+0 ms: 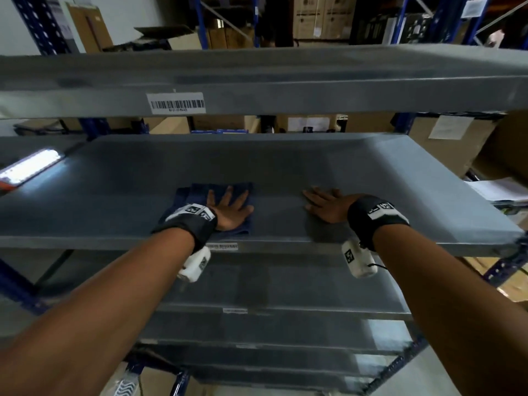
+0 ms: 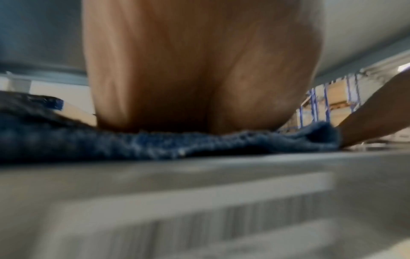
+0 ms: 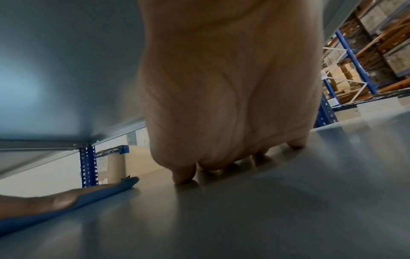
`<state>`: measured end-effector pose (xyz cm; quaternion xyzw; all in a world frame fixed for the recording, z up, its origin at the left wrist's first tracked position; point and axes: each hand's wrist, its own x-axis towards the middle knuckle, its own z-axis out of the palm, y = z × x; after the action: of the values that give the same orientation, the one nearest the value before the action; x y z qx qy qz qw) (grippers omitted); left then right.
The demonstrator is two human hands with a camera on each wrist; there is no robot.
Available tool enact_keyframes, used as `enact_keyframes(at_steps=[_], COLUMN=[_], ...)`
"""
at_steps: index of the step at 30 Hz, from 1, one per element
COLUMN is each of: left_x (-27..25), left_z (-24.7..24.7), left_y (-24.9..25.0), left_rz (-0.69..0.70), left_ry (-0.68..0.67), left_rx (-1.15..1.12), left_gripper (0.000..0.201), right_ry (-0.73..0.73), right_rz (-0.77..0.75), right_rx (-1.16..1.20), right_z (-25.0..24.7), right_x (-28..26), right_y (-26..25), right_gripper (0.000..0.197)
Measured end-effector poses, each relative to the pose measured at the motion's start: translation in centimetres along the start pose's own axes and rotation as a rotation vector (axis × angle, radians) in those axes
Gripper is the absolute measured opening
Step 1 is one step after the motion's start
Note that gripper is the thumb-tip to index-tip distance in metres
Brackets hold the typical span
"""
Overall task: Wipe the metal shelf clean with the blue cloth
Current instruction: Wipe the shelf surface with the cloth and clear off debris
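Observation:
The blue cloth [image 1: 197, 192] lies on the grey metal shelf [image 1: 285, 167], near its front edge and left of centre. My left hand [image 1: 230, 208] presses flat on the cloth with its fingers straight and spread. In the left wrist view the palm [image 2: 199, 78] sits on the bunched cloth [image 2: 155, 145]. My right hand [image 1: 325, 205] rests flat on the bare shelf to the right of the cloth, apart from it, holding nothing. The right wrist view has its fingertips [image 3: 184, 177] touching the shelf surface [image 3: 266, 219], with the cloth [image 3: 106, 192] at the lower left.
Another grey shelf with a barcode label [image 1: 176, 103] hangs close above, and more shelves [image 1: 285, 287] lie below. A bright light reflection [image 1: 31, 167] marks the shelf's left end. Papers [image 1: 497, 190] lie off its right end. Cardboard boxes [image 1: 445, 138] and blue uprights [image 3: 88, 166] stand behind.

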<state>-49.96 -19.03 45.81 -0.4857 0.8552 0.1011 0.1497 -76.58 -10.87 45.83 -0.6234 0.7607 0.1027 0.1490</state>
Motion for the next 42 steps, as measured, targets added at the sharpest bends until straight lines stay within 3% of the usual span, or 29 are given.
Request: enact_keyframes(at_steps=[4,7,10,13,18,23,26,29,32,35,38,42], left_x=[-2.3,-3.1,-2.6,-2.3,-2.7,-0.1,0.8,0.8,0.9,5.2,8.5,10.6], left_z=[1.8,2.5,1.5,1.9,2.5,0.3,-0.4,-1.3,-3.2,-3.6,-4.0,-5.7], left_y=[3.6,2.5,0.7,2.4,5.6,4.3,6.9,8.9,9.9,9.0,9.4,11.8], left_rz=[0.05,0.106,-0.019,-0.103,0.093,-0.106,0.006,0.091,0.068,0.053,0.056,0.101], left_ry=[0.019,0.006,0.018,0.081,0.068,0.019,-0.103,-0.137,-0.127,-0.178,-0.145,-0.021], left_rx=[-0.069,-0.064,-0.091,-0.117,-0.017,-0.069,0.039,0.068,0.047,0.037,0.079,0.247], left_gripper=[0.063,0.058,0.064,0.067,0.062,0.068,0.078,0.063,0.062,0.067,0.072,0.064], right_ry=[-0.036,-0.066,-0.057,-0.049,-0.029,-0.109,-0.192,-0.212,-0.186,-0.173,-0.144,-0.139], right_rz=[0.006,0.002,-0.018,-0.012,-0.038,0.017,0.056,0.066,0.049,0.027,0.01,-0.035], right_rx=[-0.021,-0.006,0.011,0.033,0.016,-0.054,-0.048,-0.159,-0.327,-0.377,-0.403,-0.363], right_z=[-0.3,-0.7,-0.6,-0.7,-0.8,-2.0,-3.0,-4.1,-5.5,-5.5,-5.4,-5.4], right_x=[1.1,1.3,0.7,0.1,-0.4,0.6,0.6,1.9,2.6,3.5,4.4,6.1], right_y=[0.6,0.7,0.5,0.1,0.2,2.6,3.4,3.6,3.4,3.6,4.0,4.9], right_gripper=[0.059,0.06,0.058,0.057,0.059,0.08,0.092,0.1,0.117,0.125,0.131,0.145])
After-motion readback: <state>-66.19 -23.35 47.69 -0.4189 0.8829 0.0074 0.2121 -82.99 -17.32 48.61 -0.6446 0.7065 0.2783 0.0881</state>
